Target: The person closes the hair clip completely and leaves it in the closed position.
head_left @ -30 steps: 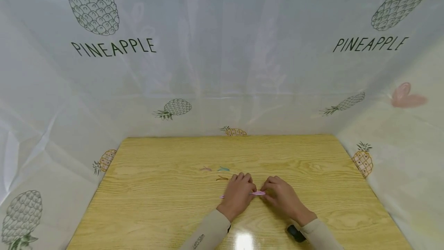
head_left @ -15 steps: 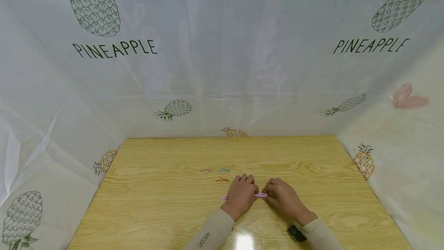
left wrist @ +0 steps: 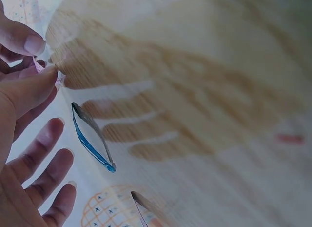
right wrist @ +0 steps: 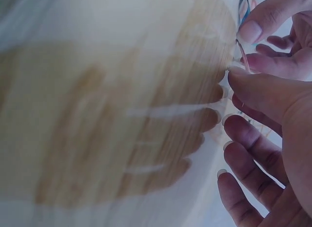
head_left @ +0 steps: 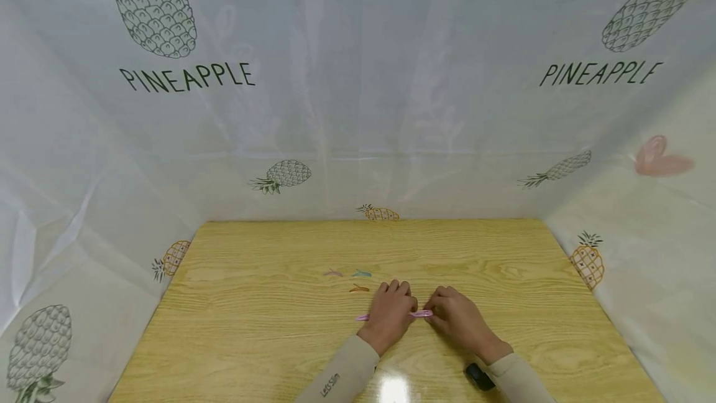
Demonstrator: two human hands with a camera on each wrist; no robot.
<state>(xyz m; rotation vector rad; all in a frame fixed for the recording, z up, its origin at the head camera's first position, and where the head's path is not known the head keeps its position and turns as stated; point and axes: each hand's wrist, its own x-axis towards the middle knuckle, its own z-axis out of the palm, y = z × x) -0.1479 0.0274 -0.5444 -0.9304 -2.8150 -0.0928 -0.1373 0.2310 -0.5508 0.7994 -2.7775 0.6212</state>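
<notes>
Between my two hands a pink snap hair clip (head_left: pixel 422 313) is held low over the table. My left hand (head_left: pixel 390 316) pinches its left end between thumb and index finger, with the other fingers spread apart in the left wrist view. At the right end, my right hand (head_left: pixel 455 319) pinches it with thumb and index finger; its other fingers hang loosely bent. Another pink-purple piece (head_left: pixel 362 317) shows to the left of my left hand, the rest hidden by the hand. A blue snap clip (left wrist: pixel 92 144), its two sides spread apart, lies beyond my left fingers.
Beyond my left hand lie an orange hair clip (head_left: pixel 360 288), the blue one (head_left: pixel 362 273) and a dusty pink one (head_left: pixel 333 272). A small black object (head_left: pixel 479 377) sits by my right wrist. Pineapple-printed sheeting (head_left: pixel 358 111) surrounds the wooden table (head_left: pixel 252 341).
Both hands have shifted very slightly to the right, still holding the pink clip. More of the pink-purple piece left of my left hand shows. The clips on the table stay put.
</notes>
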